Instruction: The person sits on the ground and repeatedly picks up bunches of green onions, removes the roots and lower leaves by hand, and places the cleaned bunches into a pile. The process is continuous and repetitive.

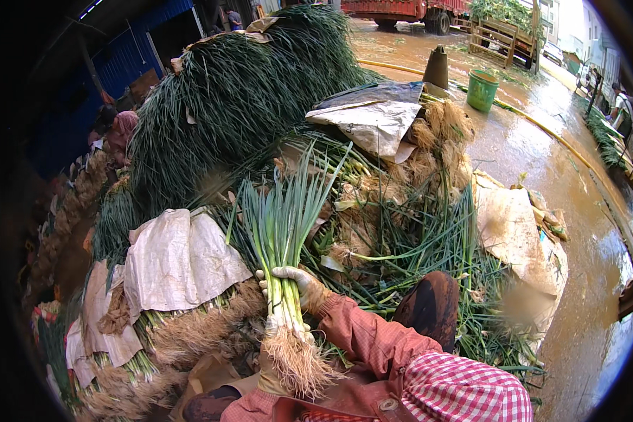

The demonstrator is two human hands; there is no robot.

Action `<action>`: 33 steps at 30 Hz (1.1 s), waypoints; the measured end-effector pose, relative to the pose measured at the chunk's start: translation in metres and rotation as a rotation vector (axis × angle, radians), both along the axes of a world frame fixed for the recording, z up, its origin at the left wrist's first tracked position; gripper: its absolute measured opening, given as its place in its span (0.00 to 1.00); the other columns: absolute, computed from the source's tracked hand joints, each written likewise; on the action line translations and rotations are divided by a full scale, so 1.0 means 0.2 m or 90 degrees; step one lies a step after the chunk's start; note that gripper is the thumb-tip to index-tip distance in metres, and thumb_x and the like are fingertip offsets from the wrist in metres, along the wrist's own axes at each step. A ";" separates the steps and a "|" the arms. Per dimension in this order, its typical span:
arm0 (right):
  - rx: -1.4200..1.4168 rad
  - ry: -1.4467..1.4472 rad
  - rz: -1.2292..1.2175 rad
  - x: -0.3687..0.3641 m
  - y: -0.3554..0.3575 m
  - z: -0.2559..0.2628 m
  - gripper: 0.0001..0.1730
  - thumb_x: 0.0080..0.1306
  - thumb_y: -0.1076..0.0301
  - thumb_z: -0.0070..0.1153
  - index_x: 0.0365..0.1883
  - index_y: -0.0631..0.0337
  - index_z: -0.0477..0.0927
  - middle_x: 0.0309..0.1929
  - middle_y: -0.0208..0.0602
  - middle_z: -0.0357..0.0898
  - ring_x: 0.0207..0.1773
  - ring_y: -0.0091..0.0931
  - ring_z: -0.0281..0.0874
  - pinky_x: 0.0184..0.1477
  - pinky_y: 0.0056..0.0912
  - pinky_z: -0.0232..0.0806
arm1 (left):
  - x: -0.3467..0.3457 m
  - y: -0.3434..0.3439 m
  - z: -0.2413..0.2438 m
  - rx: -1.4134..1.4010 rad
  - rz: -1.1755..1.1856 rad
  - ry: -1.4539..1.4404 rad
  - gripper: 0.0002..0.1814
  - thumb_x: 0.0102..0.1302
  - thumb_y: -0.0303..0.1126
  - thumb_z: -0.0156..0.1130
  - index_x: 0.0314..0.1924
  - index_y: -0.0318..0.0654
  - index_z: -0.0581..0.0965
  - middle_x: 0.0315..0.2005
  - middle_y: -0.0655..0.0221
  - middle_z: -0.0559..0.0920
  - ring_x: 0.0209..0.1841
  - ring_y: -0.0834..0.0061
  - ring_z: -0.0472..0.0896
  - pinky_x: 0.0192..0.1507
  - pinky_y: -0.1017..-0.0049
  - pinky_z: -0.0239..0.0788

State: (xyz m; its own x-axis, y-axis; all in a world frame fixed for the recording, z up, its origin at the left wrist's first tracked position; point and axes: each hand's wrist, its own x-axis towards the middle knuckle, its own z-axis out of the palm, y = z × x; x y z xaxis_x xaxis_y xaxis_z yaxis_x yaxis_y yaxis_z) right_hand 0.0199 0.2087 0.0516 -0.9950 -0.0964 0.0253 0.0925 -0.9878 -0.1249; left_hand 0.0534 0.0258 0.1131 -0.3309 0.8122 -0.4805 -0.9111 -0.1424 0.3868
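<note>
A bunch of green onions point(282, 237) stands nearly upright in front of me, leaves up and pale roots hanging down. My right hand point(305, 287), in a soiled light glove, closes around the stems above the white bases. Lower down, my left hand point(270, 369), also gloved, grips the bunch at its white ends; the roots point(300, 364) hide part of it. A thin dark strand crosses the stems, but whether it is a tie I cannot tell. Loose green onions point(411, 258) lie in a heap just beyond my right arm.
Pale woven sheets point(184, 258) cover stacked onions on the left. Behind rises a tall pile of green onions point(232, 95). Another sheet point(369, 124) covers rooted bunches. On the wet ground stand a green bucket point(482, 90) and a yellow hose point(554, 134). People point(121, 132) are nearby.
</note>
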 end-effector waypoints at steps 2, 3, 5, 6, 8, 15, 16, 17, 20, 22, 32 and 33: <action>0.002 0.001 -0.007 -0.01 0.04 -0.05 0.24 0.63 0.65 0.51 0.57 0.67 0.70 0.43 0.44 0.79 0.40 0.32 0.80 0.45 0.37 0.75 | 0.02 0.00 0.01 0.000 0.011 -0.030 0.28 0.66 0.56 0.47 0.46 0.35 0.72 0.30 0.62 0.77 0.29 0.66 0.76 0.29 0.68 0.70; 0.006 -0.021 -0.020 -0.01 0.06 -0.05 0.24 0.63 0.66 0.50 0.56 0.68 0.70 0.43 0.45 0.79 0.40 0.33 0.80 0.46 0.37 0.74 | 0.04 0.00 0.02 -0.032 0.025 -0.042 0.27 0.65 0.57 0.47 0.43 0.37 0.74 0.26 0.63 0.76 0.25 0.69 0.75 0.23 0.71 0.68; 0.030 -0.084 -0.081 -0.04 0.10 -0.04 0.23 0.63 0.67 0.50 0.55 0.70 0.70 0.42 0.46 0.79 0.40 0.33 0.80 0.46 0.38 0.74 | 0.08 -0.11 -0.01 -0.113 0.027 -0.014 0.18 0.68 0.49 0.49 0.40 0.42 0.75 0.15 0.69 0.70 0.12 0.70 0.66 0.14 0.71 0.60; 0.050 -0.085 -0.112 -0.04 0.20 -0.11 0.22 0.62 0.68 0.50 0.52 0.71 0.71 0.41 0.47 0.80 0.41 0.34 0.80 0.47 0.38 0.74 | 0.08 -0.17 0.01 -0.106 -0.026 -0.011 0.18 0.68 0.50 0.49 0.37 0.43 0.74 0.13 0.71 0.68 0.11 0.71 0.64 0.13 0.71 0.57; 0.039 -0.125 -0.127 -0.04 0.32 -0.20 0.20 0.61 0.67 0.50 0.49 0.71 0.73 0.41 0.47 0.80 0.41 0.35 0.80 0.47 0.39 0.74 | 0.09 -0.29 0.15 -0.140 -0.078 0.118 0.20 0.70 0.51 0.45 0.30 0.44 0.70 0.10 0.74 0.63 0.09 0.76 0.60 0.12 0.74 0.50; 0.190 -0.209 -0.056 0.00 0.35 -0.31 0.22 0.61 0.68 0.49 0.52 0.71 0.71 0.40 0.48 0.79 0.37 0.34 0.80 0.44 0.37 0.75 | -0.15 -0.56 0.48 -0.070 0.119 0.496 0.12 0.69 0.34 0.53 0.30 0.35 0.70 0.15 0.69 0.72 0.14 0.79 0.70 0.17 0.78 0.67; 0.182 -0.223 -0.039 0.00 0.30 -0.31 0.22 0.62 0.68 0.49 0.52 0.71 0.71 0.41 0.48 0.79 0.38 0.35 0.80 0.44 0.37 0.75 | -0.24 -0.53 0.39 -0.286 0.005 0.685 0.09 0.68 0.33 0.53 0.40 0.34 0.72 0.26 0.66 0.78 0.26 0.76 0.78 0.23 0.78 0.71; 0.174 -0.232 -0.022 -0.02 0.23 -0.29 0.22 0.62 0.68 0.49 0.52 0.71 0.71 0.41 0.49 0.79 0.38 0.36 0.80 0.45 0.38 0.75 | -0.32 -0.54 0.22 -0.352 -0.024 0.600 0.14 0.67 0.34 0.55 0.51 0.39 0.71 0.39 0.70 0.79 0.38 0.77 0.79 0.27 0.80 0.71; 0.231 -0.280 -0.058 -0.02 0.06 -0.29 0.18 0.62 0.70 0.50 0.48 0.72 0.73 0.42 0.51 0.79 0.39 0.37 0.80 0.45 0.40 0.75 | -0.40 -0.32 -0.06 -0.458 -0.183 0.447 0.26 0.64 0.42 0.61 0.59 0.44 0.67 0.49 0.73 0.77 0.47 0.79 0.75 0.37 0.70 0.72; 0.258 -0.286 -0.090 -0.01 -0.16 -0.30 0.18 0.60 0.69 0.55 0.46 0.71 0.73 0.41 0.50 0.79 0.39 0.36 0.80 0.42 0.41 0.76 | -0.32 -0.12 -0.33 -0.243 -0.143 0.455 0.27 0.56 0.33 0.70 0.53 0.33 0.69 0.40 0.66 0.79 0.38 0.77 0.79 0.31 0.71 0.73; 0.511 -0.363 -0.379 -0.10 0.66 -0.03 0.42 0.64 0.43 0.50 0.71 0.42 0.47 0.72 0.41 0.47 0.68 0.44 0.55 0.62 0.58 0.53 | -0.08 -0.22 -0.38 -0.101 -0.142 -0.004 0.09 0.57 0.25 0.61 0.36 0.26 0.75 0.24 0.60 0.78 0.26 0.64 0.80 0.33 0.64 0.76; 0.569 -0.319 -0.437 -0.07 0.79 0.00 0.44 0.66 0.43 0.48 0.72 0.42 0.40 0.73 0.41 0.43 0.70 0.43 0.53 0.63 0.56 0.53 | -0.10 -0.21 -0.36 -0.083 -0.150 -0.012 0.10 0.57 0.28 0.61 0.35 0.27 0.75 0.24 0.60 0.78 0.27 0.63 0.79 0.36 0.64 0.75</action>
State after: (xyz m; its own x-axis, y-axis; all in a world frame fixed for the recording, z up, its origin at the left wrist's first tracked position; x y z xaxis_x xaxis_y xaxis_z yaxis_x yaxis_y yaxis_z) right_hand 0.0064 0.3669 0.0523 -0.7266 0.6630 -0.1801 -0.1792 -0.4360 -0.8820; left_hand 0.0329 -0.0167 0.0417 -0.1298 0.7968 -0.5901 -0.9203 0.1247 0.3709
